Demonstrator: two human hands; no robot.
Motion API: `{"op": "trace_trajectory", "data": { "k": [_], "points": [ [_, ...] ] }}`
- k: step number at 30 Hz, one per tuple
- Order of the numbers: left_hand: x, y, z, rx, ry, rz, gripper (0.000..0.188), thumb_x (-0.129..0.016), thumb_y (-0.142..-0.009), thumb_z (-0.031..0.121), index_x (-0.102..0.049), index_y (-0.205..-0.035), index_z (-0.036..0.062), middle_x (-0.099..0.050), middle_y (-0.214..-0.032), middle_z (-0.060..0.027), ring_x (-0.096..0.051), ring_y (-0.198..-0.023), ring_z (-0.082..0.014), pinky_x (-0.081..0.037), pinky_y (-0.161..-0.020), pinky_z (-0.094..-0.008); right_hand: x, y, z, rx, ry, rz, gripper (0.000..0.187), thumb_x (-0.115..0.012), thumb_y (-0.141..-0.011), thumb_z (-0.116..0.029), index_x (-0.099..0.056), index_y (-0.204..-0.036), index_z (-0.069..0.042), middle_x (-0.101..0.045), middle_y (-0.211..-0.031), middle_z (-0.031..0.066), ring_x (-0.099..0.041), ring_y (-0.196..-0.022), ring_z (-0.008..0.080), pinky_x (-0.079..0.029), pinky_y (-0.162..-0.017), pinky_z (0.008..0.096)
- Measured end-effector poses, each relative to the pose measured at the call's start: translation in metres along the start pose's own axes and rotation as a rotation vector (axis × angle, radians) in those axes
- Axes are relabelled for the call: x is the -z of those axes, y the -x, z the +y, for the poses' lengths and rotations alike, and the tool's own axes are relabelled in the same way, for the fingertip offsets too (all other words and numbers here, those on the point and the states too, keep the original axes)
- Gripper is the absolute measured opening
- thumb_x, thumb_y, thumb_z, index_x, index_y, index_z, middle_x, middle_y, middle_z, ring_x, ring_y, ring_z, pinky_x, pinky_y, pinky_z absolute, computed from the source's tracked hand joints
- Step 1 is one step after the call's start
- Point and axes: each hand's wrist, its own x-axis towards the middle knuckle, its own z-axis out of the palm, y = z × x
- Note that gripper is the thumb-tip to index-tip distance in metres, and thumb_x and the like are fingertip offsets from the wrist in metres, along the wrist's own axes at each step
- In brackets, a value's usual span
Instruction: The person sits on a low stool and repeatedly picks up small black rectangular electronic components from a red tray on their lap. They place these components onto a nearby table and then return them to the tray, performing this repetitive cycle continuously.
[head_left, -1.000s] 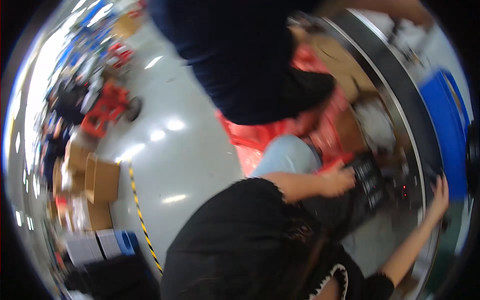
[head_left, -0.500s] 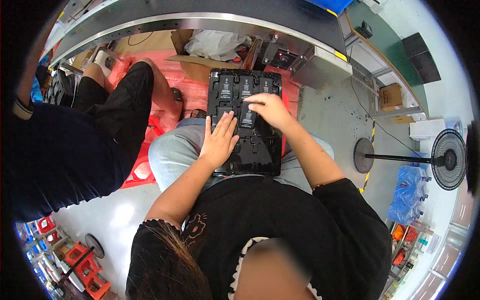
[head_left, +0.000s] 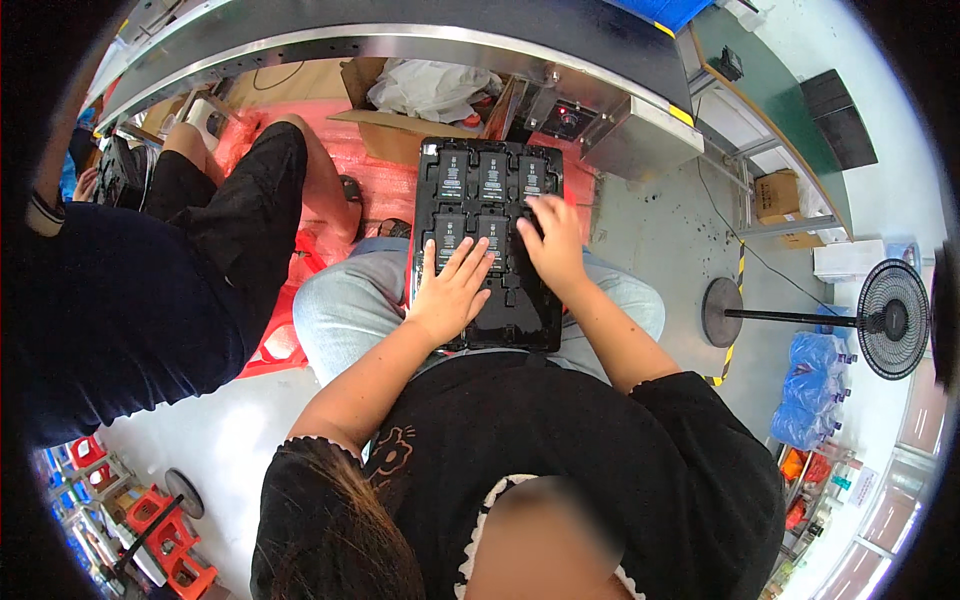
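A black moulded tray point(head_left: 535, 318) lies across my lap. Flat black pieces with white print, which look like phone batteries, sit in its compartments: three in the far row, the middle one a battery point(head_left: 492, 178), and two in the row nearer me. My left hand point(head_left: 450, 298) rests with its fingers spread on the near ends of those two, the left battery point(head_left: 450, 232) and the right battery point(head_left: 493, 230). Over the tray's right side, my right hand point(head_left: 556, 245) is open with bent fingers apart, its fingertips by the near end of the far-right battery point(head_left: 531, 175).
Beyond the tray stands an open cardboard box point(head_left: 395, 140) with clear plastic in it, below a dark conveyor belt point(head_left: 400, 20). A person in dark clothes point(head_left: 130, 310) sits close on my left. A standing fan point(head_left: 893, 315) is to the right.
My right hand has let go of the middle battery in the nearer row and moved right. That battery now lies straighter in its compartment. My left hand has shifted slightly right and nearer me.
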Motion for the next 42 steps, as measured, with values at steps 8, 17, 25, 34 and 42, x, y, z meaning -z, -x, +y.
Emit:
{"op": "trace_trajectory", "data": {
  "k": [8, 17, 25, 34, 42],
  "points": [
    [-0.004, 0.000, 0.001, 0.029, 0.027, -0.021, 0.056, -0.051, -0.093, 0.036, -0.041, -0.143, 0.0118, -0.029, -0.155, -0.0071, -0.026, -0.143, -0.0241, -0.012, -0.113, -0.0624, -0.006, 0.027, 0.002, 0.149, 0.158, -0.047, 0.042, -0.066, -0.084, -0.019, -0.058, -0.121, -0.001, -0.046, -0.140, 0.0211, -0.044, -0.127, 0.0397, -0.034, -0.105, 0.0489],
    [0.005, 0.001, -0.001, 0.059, 0.227, 0.068, 0.060, -0.049, -0.095, 0.038, -0.036, -0.146, 0.0114, -0.026, -0.156, -0.0111, -0.022, -0.145, -0.0293, -0.011, -0.114, -0.0592, -0.011, 0.033, 0.013, 0.122, 0.092, -0.031, 0.039, -0.061, -0.088, -0.023, -0.059, -0.120, 0.000, -0.046, -0.140, 0.0202, -0.041, -0.130, 0.0390, -0.032, -0.108, 0.0509],
    [-0.001, 0.006, -0.004, 0.420, 0.267, 0.346, 0.069, -0.059, -0.090, 0.037, -0.032, -0.147, 0.0092, -0.020, -0.153, -0.0232, -0.020, -0.142, -0.0416, -0.015, -0.112, -0.0609, -0.010, 0.034, 0.015, 0.104, 0.056, -0.063, 0.039, -0.060, -0.088, -0.021, -0.059, -0.120, 0.001, -0.044, -0.141, 0.0198, -0.040, -0.131, 0.0394, -0.030, -0.109, 0.0503],
    [-0.001, -0.007, -0.014, 0.932, 0.656, 0.157, 0.070, -0.049, -0.095, 0.040, -0.027, -0.143, -0.0051, -0.044, -0.134, -0.0329, -0.048, -0.119, -0.0476, -0.041, -0.101, -0.0476, -0.010, 0.034, 0.013, 0.124, 0.066, -0.040, 0.038, -0.062, -0.086, -0.019, -0.060, -0.119, 0.000, -0.045, -0.141, 0.0200, -0.042, -0.129, 0.0401, -0.032, -0.107, 0.0503],
    [-0.021, -0.001, -0.021, 0.832, 0.551, 0.277, 0.062, -0.050, -0.095, 0.035, -0.031, -0.141, -0.0026, -0.049, -0.129, -0.0308, -0.049, -0.119, -0.0454, -0.041, -0.100, -0.0480, -0.008, 0.029, 0.006, 0.118, 0.044, -0.016, 0.038, -0.063, -0.085, -0.022, -0.060, -0.116, -0.001, -0.048, -0.137, 0.0196, -0.043, -0.128, 0.0379, -0.033, -0.107, 0.0494]
  ]
}}
